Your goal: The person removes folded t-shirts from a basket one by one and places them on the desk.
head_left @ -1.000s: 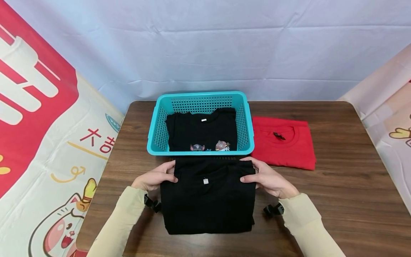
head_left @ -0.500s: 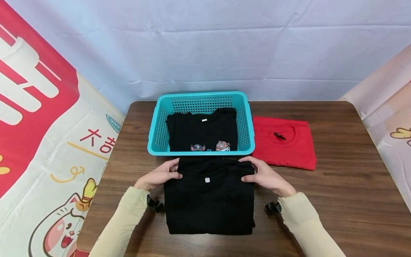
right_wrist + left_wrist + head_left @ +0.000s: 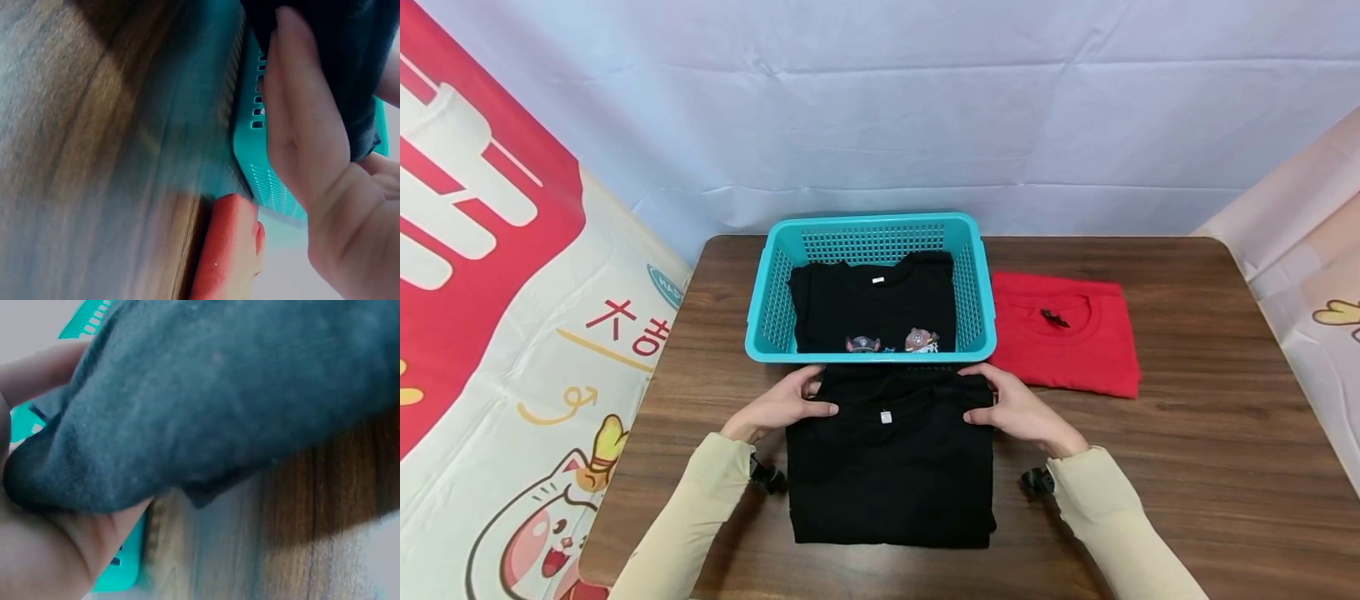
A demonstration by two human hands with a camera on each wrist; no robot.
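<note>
A folded black T-shirt (image 3: 887, 483) with a small white neck label is held in front of the basket. At its upper left corner my left hand (image 3: 778, 407) grips the cloth, thumb on top; in the left wrist view the fabric (image 3: 187, 406) sits between thumb and fingers. My right hand (image 3: 1024, 410) pinches the upper right corner the same way, and the right wrist view shows its fingers (image 3: 306, 106) stretched beneath the cloth. Just beyond stands a turquoise plastic basket (image 3: 871, 358) with another folded black T-shirt (image 3: 857, 308) inside, bearing cartoon prints.
A folded red T-shirt (image 3: 1075, 358) lies right of the basket, against its side. Everything rests on a dark wooden table (image 3: 1210, 400). A pale curtain (image 3: 880, 117) hangs behind the table, and a printed cloth (image 3: 535, 350) hangs at the left.
My left hand has shifted slightly right and away from me, with the shirt's left edge moving inward. The right hand has barely moved. Basket and red shirt look unchanged.
</note>
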